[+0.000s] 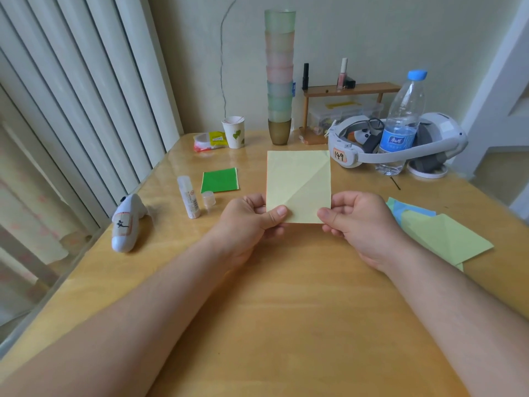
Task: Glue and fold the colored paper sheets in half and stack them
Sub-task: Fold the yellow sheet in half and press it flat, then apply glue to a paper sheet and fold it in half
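A pale yellow paper sheet (299,181) with a diagonal crease and an orange underside edge is held up above the table. My left hand (252,222) pinches its lower left corner, and my right hand (357,222) pinches its lower right corner. A folded green sheet (219,181) lies flat farther left. The uncapped glue stick (188,200) lies beside it, its clear cap (209,199) standing close by. A pile of light green and blue sheets (438,233) rests at the right.
A tall stack of cups (280,75), a paper cup (234,131), a tape roll (204,141), a water bottle (400,124), a white headset (400,141) and a small wooden shelf (352,90) line the back. A white controller (126,222) lies near the table's left edge.
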